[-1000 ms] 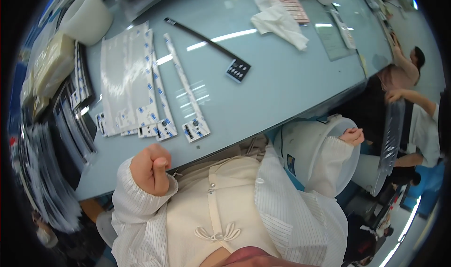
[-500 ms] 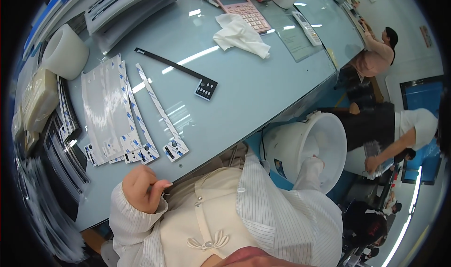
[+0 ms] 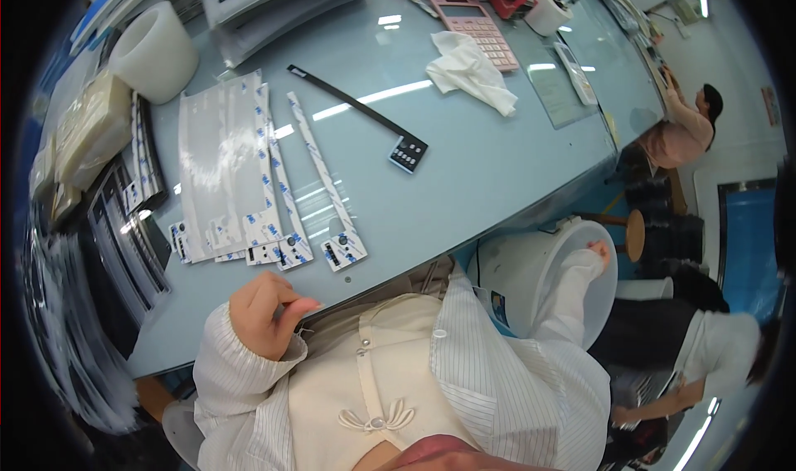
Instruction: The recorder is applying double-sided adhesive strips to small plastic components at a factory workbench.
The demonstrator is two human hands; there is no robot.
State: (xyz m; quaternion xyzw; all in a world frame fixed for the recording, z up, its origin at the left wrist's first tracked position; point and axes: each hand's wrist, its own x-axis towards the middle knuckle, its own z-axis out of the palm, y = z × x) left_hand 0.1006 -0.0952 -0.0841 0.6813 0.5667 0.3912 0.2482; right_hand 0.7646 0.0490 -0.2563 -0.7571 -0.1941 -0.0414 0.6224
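My left hand [image 3: 267, 315] is loosely curled at the table's front edge, thumb against the bent fingers, and I see nothing in it. Just beyond it lie L-shaped strips with a white-and-blue printed backing [image 3: 345, 249], one apart from the others. A stack of clear film sheets [image 3: 224, 172] covers part of that group. Farther off rests a black L-shaped strip [image 3: 356, 104] with small windows at its wide end. On the right, my right hand [image 3: 599, 254] is at the far rim of a white bucket [image 3: 518, 264], the sleeve crossing its mouth; its fingers are too small to read.
A pink calculator [image 3: 477, 31], a crumpled white tissue [image 3: 471, 71] and a white remote control [image 3: 575, 73] lie at the back. Rolls [image 3: 155, 52] and bundled strips crowd the left. A person in a white top [image 3: 720, 347] stands close on the right beside a stool [image 3: 634, 235].
My right hand has moved from inside the bucket toward its far rim. My view has shifted, so the table things sit more to the right. The nearby person has moved closer.
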